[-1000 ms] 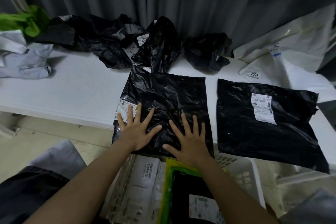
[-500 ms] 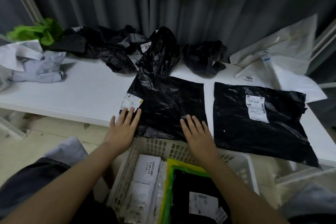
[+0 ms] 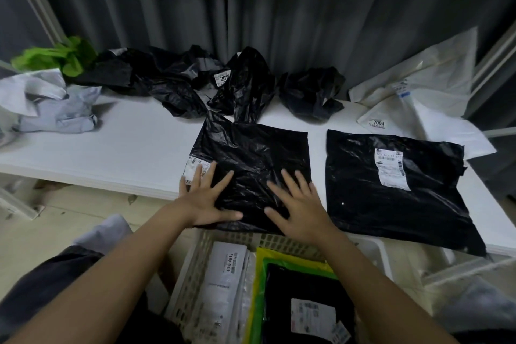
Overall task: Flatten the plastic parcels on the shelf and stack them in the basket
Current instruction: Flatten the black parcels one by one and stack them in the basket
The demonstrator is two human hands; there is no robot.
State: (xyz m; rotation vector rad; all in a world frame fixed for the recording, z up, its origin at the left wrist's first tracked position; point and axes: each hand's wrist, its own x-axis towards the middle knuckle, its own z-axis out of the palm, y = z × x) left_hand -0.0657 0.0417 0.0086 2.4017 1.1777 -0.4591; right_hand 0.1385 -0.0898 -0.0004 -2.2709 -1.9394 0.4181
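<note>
Black parcel (image 3: 251, 167) lies flat at front edge of white shelf (image 3: 125, 148), under both hands. Left hand (image 3: 205, 201) fingers spread, palm pressing its near-left corner beside the label. Right hand (image 3: 300, 208) fingers spread, pressing its near-right part. Basket (image 3: 195, 274) directly below, already holding parcels.

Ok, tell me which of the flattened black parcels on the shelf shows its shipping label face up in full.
The right-hand black parcel, lying untouched. Its white label sits fully exposed on top, while the parcel under both hands shows only a label corner at its left edge.
</note>
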